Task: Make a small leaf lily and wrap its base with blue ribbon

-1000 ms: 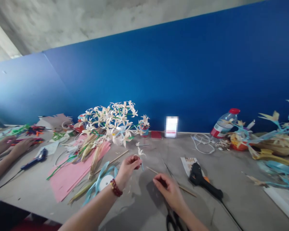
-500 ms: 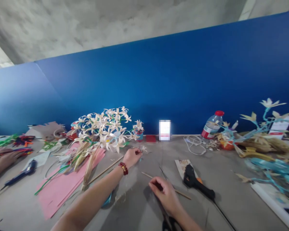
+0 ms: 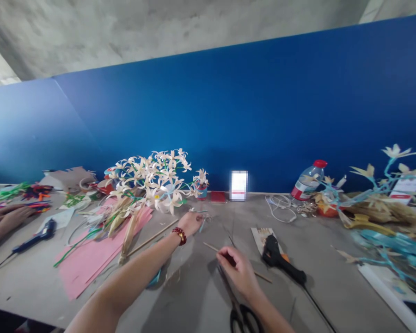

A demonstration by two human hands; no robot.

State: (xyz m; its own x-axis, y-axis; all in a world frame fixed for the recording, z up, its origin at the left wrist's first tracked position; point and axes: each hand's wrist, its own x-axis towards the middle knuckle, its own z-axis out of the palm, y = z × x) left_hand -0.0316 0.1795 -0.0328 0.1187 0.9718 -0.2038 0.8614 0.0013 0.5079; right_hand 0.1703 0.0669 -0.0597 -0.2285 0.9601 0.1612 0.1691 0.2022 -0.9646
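Note:
My left hand (image 3: 191, 224), with a red bead bracelet at its wrist, is closed near a small pale flower piece (image 3: 205, 218) with a bit of light blue; what its fingers grip is too small to make out. My right hand (image 3: 234, 264) is curled, thumb and fingers together, above a thin wooden stick (image 3: 262, 276). Anything in that pinch is hidden. Black-handled scissors (image 3: 236, 305) lie beside and below the right hand. Behind the left hand stands a bunch of cream flowers (image 3: 159, 178) on green stems.
A black glue gun (image 3: 284, 263) lies at right, near a red-capped bottle (image 3: 308, 180) and blue-stemmed flowers (image 3: 390, 171). At left are pink sheets (image 3: 86, 268), a blue glue gun (image 3: 38, 238) and another person's hands (image 3: 12, 219). A lit phone (image 3: 239, 186) stands at the back.
The view has shifted slightly. The scissors now show more fully beside my right hand. My left hand has turned a little at the small flower piece; both hands remain closed.

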